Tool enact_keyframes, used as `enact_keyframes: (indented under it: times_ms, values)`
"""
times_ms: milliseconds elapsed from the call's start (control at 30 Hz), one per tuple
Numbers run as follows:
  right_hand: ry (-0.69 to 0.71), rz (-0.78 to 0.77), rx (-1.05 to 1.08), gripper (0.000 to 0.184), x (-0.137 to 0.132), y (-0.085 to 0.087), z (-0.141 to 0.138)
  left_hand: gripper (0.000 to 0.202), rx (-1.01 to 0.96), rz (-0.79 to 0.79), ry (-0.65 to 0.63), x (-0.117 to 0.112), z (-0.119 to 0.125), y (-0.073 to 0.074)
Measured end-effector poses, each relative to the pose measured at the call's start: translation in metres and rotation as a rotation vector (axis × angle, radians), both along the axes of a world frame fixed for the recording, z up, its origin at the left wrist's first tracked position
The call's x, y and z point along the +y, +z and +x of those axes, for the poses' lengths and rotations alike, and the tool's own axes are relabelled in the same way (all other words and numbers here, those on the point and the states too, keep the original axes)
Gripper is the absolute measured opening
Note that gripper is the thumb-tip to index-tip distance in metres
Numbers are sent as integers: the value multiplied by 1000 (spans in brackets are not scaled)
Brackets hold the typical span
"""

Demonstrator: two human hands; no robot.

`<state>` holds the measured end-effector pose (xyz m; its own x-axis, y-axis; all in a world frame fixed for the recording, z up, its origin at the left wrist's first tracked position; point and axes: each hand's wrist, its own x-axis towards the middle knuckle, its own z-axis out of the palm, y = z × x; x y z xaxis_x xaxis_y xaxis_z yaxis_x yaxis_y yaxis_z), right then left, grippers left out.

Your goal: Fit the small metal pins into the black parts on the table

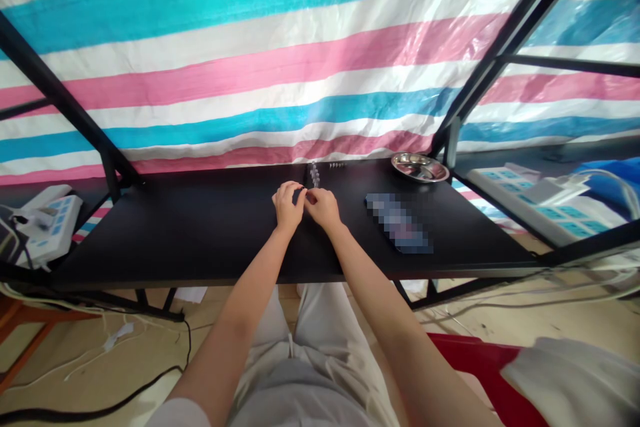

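Note:
My left hand (pixel 289 205) and my right hand (pixel 324 207) meet over the middle of the black table (pixel 200 227). Both are closed in a pinch, thumbs and fingertips almost touching. Whatever lies between the fingertips is too small and too hidden to make out. Just beyond my right hand stands a row of small clear pieces (pixel 315 175), seemingly along a dark strip. A short line of tiny shiny metal parts (pixel 337 165) lies further back, near the table's far edge.
A round steel dish (pixel 420 168) sits at the back right corner. Nearer lies a blurred-out flat blue object (pixel 399 223). White power strips (pixel 50 227) are left of the table, with more sockets (pixel 545 207) on the right. Black frame posts (pixel 65 107) and a striped sheet (pixel 250 73) bound the space.

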<state>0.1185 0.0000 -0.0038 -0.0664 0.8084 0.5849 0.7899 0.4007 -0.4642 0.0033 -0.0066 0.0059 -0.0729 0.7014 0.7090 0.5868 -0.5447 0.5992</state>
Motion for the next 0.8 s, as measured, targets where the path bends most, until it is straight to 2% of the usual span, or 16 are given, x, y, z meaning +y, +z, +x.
enact_keyframes:
  times_ms: [167, 367, 667, 800]
  values:
    - [-22, 6, 37, 18, 2, -4, 1, 11, -32, -1, 18, 2, -1, 0]
    - [-5, -4, 94, 18, 3, -5, 0, 14, -171, -10, -23, 7, -3, -2]
    - [25, -47, 201, 22, -2, -1, -3, 17, -254, -163, -156, 10, -2, -6]
    - [81, -63, 244, 30, -2, -3, -4, 22, -314, -303, -159, 21, -21, -6]
